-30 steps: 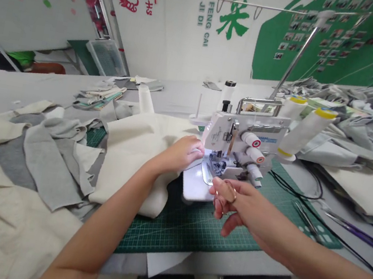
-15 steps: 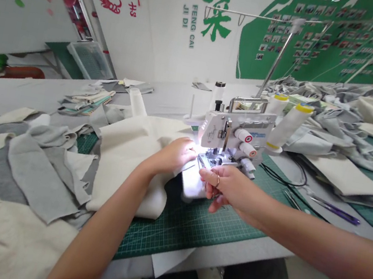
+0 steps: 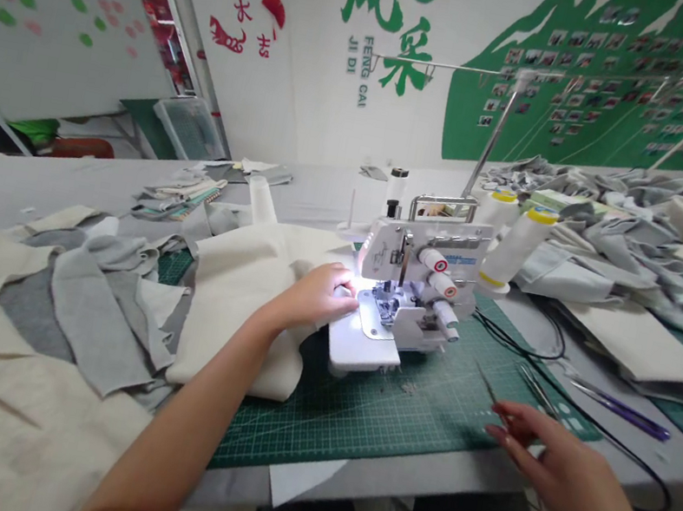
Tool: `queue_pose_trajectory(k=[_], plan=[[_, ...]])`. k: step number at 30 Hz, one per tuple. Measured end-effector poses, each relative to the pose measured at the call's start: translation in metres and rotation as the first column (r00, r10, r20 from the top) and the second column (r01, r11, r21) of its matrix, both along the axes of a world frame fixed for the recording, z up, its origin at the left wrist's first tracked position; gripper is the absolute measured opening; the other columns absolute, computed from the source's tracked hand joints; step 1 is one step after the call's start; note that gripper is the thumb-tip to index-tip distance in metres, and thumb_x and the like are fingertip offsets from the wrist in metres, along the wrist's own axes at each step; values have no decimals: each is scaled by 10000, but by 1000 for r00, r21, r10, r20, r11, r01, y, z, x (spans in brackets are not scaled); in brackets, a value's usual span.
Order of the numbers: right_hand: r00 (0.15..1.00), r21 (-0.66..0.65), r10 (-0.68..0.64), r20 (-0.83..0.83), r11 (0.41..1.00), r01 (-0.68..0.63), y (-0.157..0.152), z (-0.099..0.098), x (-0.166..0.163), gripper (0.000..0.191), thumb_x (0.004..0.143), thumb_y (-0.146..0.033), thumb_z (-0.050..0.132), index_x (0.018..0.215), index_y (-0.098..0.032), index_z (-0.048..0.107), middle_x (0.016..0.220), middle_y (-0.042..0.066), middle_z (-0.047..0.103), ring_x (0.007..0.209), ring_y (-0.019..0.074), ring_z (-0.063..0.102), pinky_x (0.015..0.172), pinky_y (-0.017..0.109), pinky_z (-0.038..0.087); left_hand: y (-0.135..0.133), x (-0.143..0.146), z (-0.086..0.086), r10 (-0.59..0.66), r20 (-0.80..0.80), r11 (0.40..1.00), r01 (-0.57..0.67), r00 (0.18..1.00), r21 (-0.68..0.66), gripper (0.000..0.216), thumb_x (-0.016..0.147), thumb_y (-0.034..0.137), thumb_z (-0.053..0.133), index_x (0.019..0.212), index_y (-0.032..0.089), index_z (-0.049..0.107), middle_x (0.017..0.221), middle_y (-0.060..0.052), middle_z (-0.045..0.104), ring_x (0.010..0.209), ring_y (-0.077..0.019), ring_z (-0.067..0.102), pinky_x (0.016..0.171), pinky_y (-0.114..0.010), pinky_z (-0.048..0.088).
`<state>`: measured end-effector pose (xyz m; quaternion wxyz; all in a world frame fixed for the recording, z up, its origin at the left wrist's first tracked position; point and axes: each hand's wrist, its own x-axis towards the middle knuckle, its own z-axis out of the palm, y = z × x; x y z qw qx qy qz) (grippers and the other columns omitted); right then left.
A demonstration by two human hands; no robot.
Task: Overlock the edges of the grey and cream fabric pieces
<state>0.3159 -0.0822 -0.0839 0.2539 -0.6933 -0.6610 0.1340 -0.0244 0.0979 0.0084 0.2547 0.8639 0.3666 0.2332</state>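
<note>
A white overlock sewing machine (image 3: 426, 257) stands on the green cutting mat (image 3: 433, 413), its lamp lit over the needle area. Just left of its presser foot, my left hand (image 3: 325, 292) is closed at the edge of a cream fabric piece (image 3: 234, 298), fingertips beside the metal needle plate (image 3: 374, 314). That fabric spreads out to the left of the machine. Over the mat's right front part, my right hand (image 3: 536, 444) pinches slim pointed tweezers (image 3: 487, 383), tip toward the machine. The right hand is apart from the machine and fabric.
Grey and cream cut pieces (image 3: 89, 299) are heaped on the left. More fabric piles (image 3: 626, 253) lie at the right. Thread cones (image 3: 518, 247) stand behind the machine. A black cable (image 3: 610, 417), a purple-handled tool (image 3: 631, 412) and another metal tool (image 3: 536, 387) lie at right.
My right hand has drawn away from the needle area to the right and toward me, keeping the tweezers. My left hand stays at the fabric edge. The view has shifted slightly.
</note>
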Motion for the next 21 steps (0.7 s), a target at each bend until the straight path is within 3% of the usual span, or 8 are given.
queue_pose_trajectory(k=[4,7,9,12,15,17,19,21], plan=[[988,-100,-153,33,983,156,26,-22,52,497,702,-595,636,960,-182,738,783,103,717,669,298,690,560,370,502,-9,-11,4,93,90,996,-93,992,-5,107,807,280,619,769,183,595,822,-18,601,791,-181,558,743,-305,428],[978,-155,-190,-87,972,175,38,-16,60,569,680,-551,636,1067,-135,675,704,96,695,597,287,676,507,362,500,-20,-27,12,177,170,984,-178,970,-10,134,852,305,591,797,184,574,779,1,579,742,-162,533,693,-282,416],[988,-94,-148,-55,985,142,38,-4,49,494,708,-494,634,1044,-134,675,724,107,684,616,280,676,545,377,523,-30,-39,19,230,222,972,-234,948,-10,144,880,314,579,822,182,564,784,6,573,726,-150,521,673,-270,408],[999,149,25,30,988,-29,28,22,4,365,831,-397,572,1114,-190,672,824,86,665,659,232,661,604,369,542,-50,-54,33,292,295,952,-306,910,2,147,905,320,586,861,183,555,812,6,568,729,-139,514,672,-260,405],[948,233,316,-45,926,-298,21,55,-67,301,907,-278,540,1192,-238,628,907,57,665,655,172,650,619,316,567,-79,-61,48,295,361,943,-330,885,38,130,912,307,622,880,192,570,863,2,587,772,-134,534,701,-250,417],[894,345,446,-48,847,-404,22,76,-116,469,901,-179,534,1363,-255,509,1202,102,630,808,177,685,714,320,592,-103,-61,55,270,356,943,-320,895,90,94,917,273,629,878,204,579,872,5,589,804,-135,549,719,-242,427],[830,424,557,9,750,-507,30,91,-157,667,867,-121,562,1483,-287,369,1458,121,476,1191,258,590,884,380,567,-129,-57,55,233,310,950,-284,922,131,65,927,232,612,872,216,581,865,9,588,818,-134,562,738,-237,443],[722,436,691,36,639,-634,40,100,-187,809,812,-70,592,1519,-323,292,1506,103,435,1287,269,518,944,398,530,-154,-50,44,201,256,956,-246,946,158,69,929,192,598,873,229,585,896,6,608,867,-139,588,803,-243,464]])
